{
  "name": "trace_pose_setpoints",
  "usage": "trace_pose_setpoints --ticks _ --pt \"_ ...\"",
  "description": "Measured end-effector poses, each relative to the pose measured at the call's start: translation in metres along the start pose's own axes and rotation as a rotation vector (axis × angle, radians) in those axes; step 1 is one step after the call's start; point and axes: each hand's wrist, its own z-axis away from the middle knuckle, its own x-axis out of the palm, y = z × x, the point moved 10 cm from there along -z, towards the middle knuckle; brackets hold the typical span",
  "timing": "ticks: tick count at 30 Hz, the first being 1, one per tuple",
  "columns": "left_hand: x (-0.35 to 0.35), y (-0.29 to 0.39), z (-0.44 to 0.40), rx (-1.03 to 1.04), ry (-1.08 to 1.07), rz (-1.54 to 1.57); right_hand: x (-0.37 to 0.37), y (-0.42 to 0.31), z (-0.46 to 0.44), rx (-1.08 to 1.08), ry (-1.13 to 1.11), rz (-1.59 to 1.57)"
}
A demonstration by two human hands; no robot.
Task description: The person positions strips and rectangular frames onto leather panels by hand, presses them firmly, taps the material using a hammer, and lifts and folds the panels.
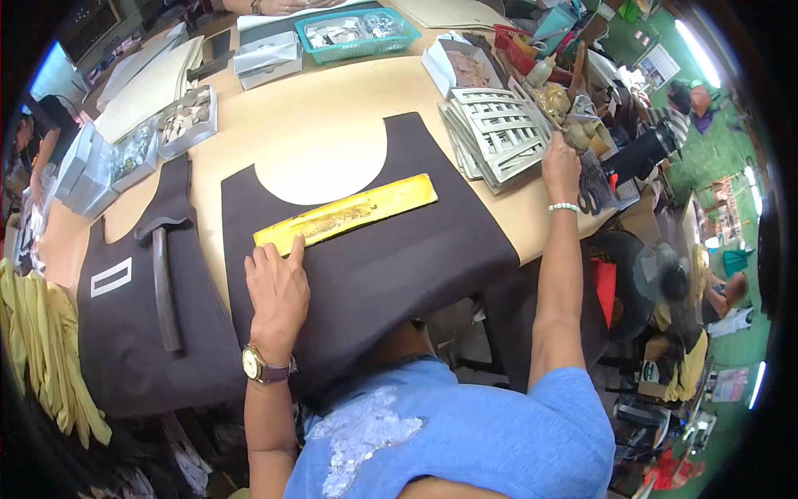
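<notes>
My left hand (pixel 278 287) lies with its fingers stretched out on the near left end of a yellow strip (pixel 353 209). The strip has a worn brown patch along its middle and rests on a dark fabric piece (pixel 382 262) with a curved neckline cut-out. At the right side of the table, my right hand (pixel 562 170) is closed beside a cluster of jars and tools; what its fingers grip is too small to make out. A hammer (pixel 166 283) lies on another dark fabric piece (pixel 108 333) to the left, near a white rectangular frame (pixel 111 277).
Stacked card templates (pixel 503 137) lie by my right hand, with scissors (pixel 589 200) nearby. Boxes of small pieces (pixel 187 121) and a teal basket (pixel 357 33) stand farther back. Yellow cloth (pixel 50 349) hangs at the left edge. Other people are around the table.
</notes>
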Motion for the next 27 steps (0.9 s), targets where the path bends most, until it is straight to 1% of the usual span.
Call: trace_pose_setpoints --ticks 2,5,8,9,10,11,13,14,17,19,20,23,27 --pt "0.000 0.000 0.000 -0.003 -0.019 0.014 -0.016 -0.007 0.001 -0.074 0.142 -0.004" --pt "-0.001 -0.001 -0.002 0.001 -0.037 0.012 -0.061 -0.027 0.012 -0.221 0.508 -0.265" --pt "-0.001 -0.002 -0.005 0.037 -0.040 0.054 -0.090 -0.051 0.026 -0.239 0.461 -0.428" --pt "-0.001 -0.005 -0.008 0.048 -0.036 0.073 -0.092 -0.059 0.033 -0.200 0.365 -0.672" --pt "-0.008 -0.005 -0.011 0.073 0.041 0.129 -0.093 -0.071 0.047 -0.154 0.261 -0.913" --pt "-0.005 -0.009 -0.015 0.061 -0.003 0.198 -0.087 -0.082 0.062 -0.100 0.151 -1.148" --pt "0.000 -0.018 -0.025 0.039 -0.078 0.346 -0.063 -0.106 0.094 -0.036 -0.113 -1.336" --pt "0.004 -0.024 -0.028 0.023 -0.082 0.423 -0.049 -0.118 0.110 -0.001 -0.247 -1.420" --pt "0.014 -0.041 -0.034 -0.015 -0.087 0.612 -0.012 -0.150 0.157 0.092 -0.565 -1.503" --pt "0.018 -0.048 -0.033 -0.032 -0.099 0.682 0.007 -0.167 0.178 0.168 -0.698 -1.552" --pt "0.021 -0.051 -0.032 -0.031 -0.105 0.709 0.011 -0.173 0.184 0.191 -0.726 -1.516" --pt "0.025 -0.056 -0.029 -0.048 -0.088 0.818 0.016 -0.179 0.189 0.173 -0.690 -1.395" --pt "0.023 -0.055 -0.027 -0.053 -0.159 0.882 0.020 -0.183 0.192 0.166 -0.700 -1.305"
